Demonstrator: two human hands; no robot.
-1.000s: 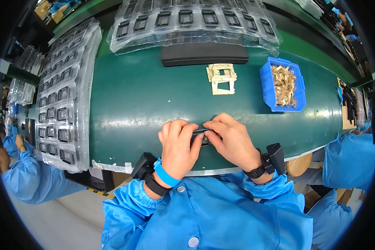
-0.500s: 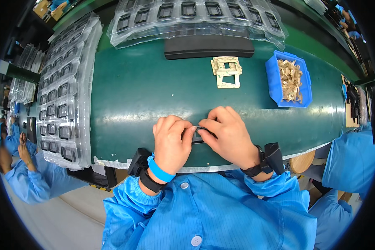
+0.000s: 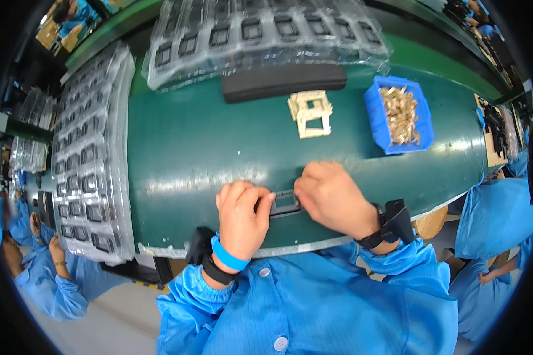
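Both bare hands are drawn in close together over the near edge of a green, smooth-topped bench (image 3: 195, 160), meeting at a small black rectangular frame with an open middle (image 3: 285, 209). The frame lies lengthwise between them; whether it rests on the bench or sits just above it, I cannot tell.

The left hand (image 3: 243, 216) is curled, its thumb and forefinger brought together in a pinch on the frame's left end, the other fingers folded behind. A bright blue band (image 3: 229, 255) circles that wrist, with a black strap (image 3: 218, 273) just beside it. The right hand (image 3: 334, 198) is likewise closed up, knuckles raised, thumb and fingers bunched on the frame's right end; its fingertips are partly hidden, so the exact grip there is unclear. A black strapped device (image 3: 397, 222) sits on the right wrist.

Farther across the bench, cream-coloured cut-out flat frames (image 3: 314, 114) lie overlapping, near a long black box (image 3: 284, 81). To their right stands a blue plastic bin (image 3: 373, 112) filled with tan curled strips (image 3: 401, 115). Clear plastic trays (image 3: 119, 177) holding black frames line the left side, and another clear plastic tray stack (image 3: 243, 58) stands beyond the black box.
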